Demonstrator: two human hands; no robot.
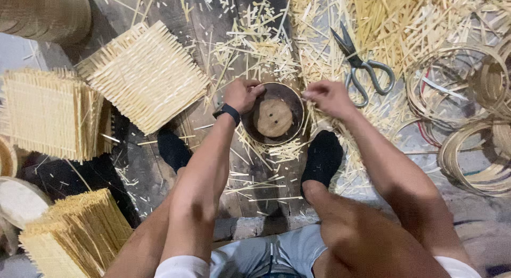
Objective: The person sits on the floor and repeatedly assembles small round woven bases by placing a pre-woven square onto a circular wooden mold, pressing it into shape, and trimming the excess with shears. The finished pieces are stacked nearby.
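Observation:
A round dark mould (273, 116) with a pale wooden disc in its middle lies on the floor between my feet. My left hand (242, 94) grips its upper left rim, fingers curled over the edge; a dark watch band sits on that wrist. My right hand (328, 97) rests at the mould's right rim, fingers pinched together on the edge among thin bamboo strips. Whether it holds a strip is unclear.
Large metal scissors (361, 70) lie just beyond my right hand. Woven bamboo squares (145, 76) and stacks (50, 113) lie at left. Bamboo hoops (463, 123) pile at right. Loose strips (255, 44) litter the floor. My black-socked feet (322, 158) flank the mould.

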